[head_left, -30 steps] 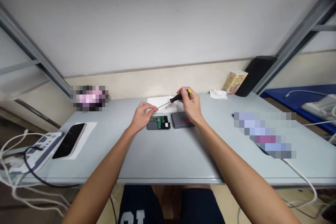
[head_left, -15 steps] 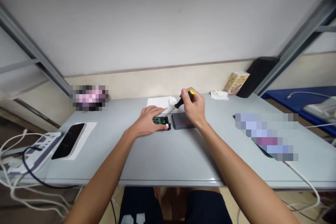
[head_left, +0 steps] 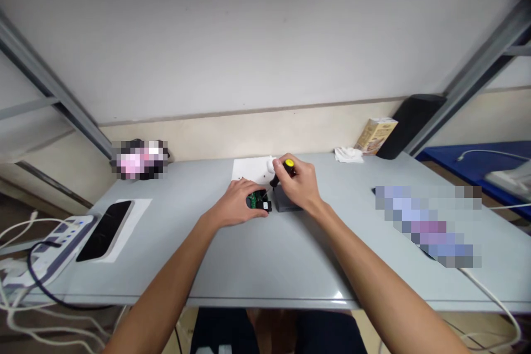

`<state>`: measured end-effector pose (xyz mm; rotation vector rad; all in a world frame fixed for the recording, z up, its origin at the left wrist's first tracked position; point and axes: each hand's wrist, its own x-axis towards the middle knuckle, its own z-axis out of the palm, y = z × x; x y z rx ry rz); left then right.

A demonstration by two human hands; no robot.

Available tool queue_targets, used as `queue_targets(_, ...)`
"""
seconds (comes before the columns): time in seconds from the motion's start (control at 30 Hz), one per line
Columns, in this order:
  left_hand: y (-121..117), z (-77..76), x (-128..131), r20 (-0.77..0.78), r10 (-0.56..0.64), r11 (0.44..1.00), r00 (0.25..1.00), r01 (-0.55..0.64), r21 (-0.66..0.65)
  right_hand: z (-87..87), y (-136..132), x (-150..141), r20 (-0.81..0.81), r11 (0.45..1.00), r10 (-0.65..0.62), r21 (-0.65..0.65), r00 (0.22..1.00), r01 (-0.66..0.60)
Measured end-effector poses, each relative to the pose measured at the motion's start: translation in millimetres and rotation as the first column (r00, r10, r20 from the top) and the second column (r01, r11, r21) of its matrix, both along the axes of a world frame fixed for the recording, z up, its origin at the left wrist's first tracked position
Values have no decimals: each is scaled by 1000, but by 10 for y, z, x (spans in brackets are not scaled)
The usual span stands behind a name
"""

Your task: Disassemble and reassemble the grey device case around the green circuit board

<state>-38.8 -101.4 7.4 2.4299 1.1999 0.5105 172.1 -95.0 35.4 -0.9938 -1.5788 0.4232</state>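
Observation:
A small green circuit board (head_left: 254, 199) with black connectors lies on the desk, partly covered by my left hand (head_left: 241, 203). The fingers and thumb of that hand grip it from its far and near sides. My right hand (head_left: 299, 180) is wrapped round a screwdriver (head_left: 275, 180) with a black handle and yellow end cap. Its shaft slants down to the left and the tip is at the board; exact contact is too small to make out. Just right of the board sits a dark grey case (head_left: 286, 202), partly hidden beneath my right hand.
Behind the board, a white paper sheet (head_left: 249, 168) carries tiny dark bits and a white object. A phone (head_left: 105, 230) and power strip (head_left: 53, 249) with cables lie left. A carton (head_left: 375, 135), tissue (head_left: 348, 154) and black cylinder (head_left: 410, 124) stand at back right.
My left hand has come down from the screwdriver's tip to grip the circuit board. The screwdriver has swung steeper, its tip lowered to the board.

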Motion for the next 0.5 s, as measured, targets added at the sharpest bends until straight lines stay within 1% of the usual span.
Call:
queue_targets(0.2, 3, -38, -13, 6, -18, 1000, 1000, 18, -7, -17, -2, -9, 38, 1000, 10, 18, 999, -10)
queue_targets(0.5, -18, 6, 16, -11, -12, 1000, 1000, 13, 24, -22, 25, 22, 14, 1000, -1, 2, 1000, 1)
